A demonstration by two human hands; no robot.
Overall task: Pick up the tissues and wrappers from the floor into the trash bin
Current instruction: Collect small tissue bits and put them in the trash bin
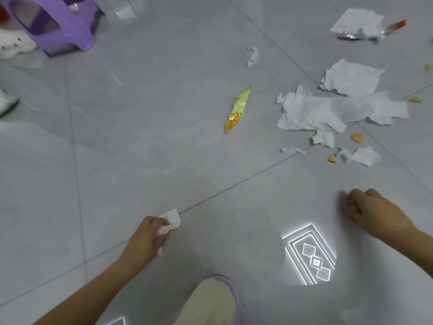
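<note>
Barely begun. Left hand (150, 233) at 7 o'clock clenched round one tissue (172, 220); right hand (365, 209) at 4 o'clock curled, contents unclear. Left on floor (140, 148): yellow wrapper (237, 111) near 12, torn tissues (328, 109) and foil wrapper (351, 35) toward 2. No bin visible.

**A:** anyone able to make out any writing here?

**B:** nope, nothing readable. The yellow wrapper (237, 110) mid-floor has some small dark print near its far end, but it's way too blurry. Red wrapper (398, 24) far right, same deal. Tissues (309, 111) on the right are plain white.
</note>
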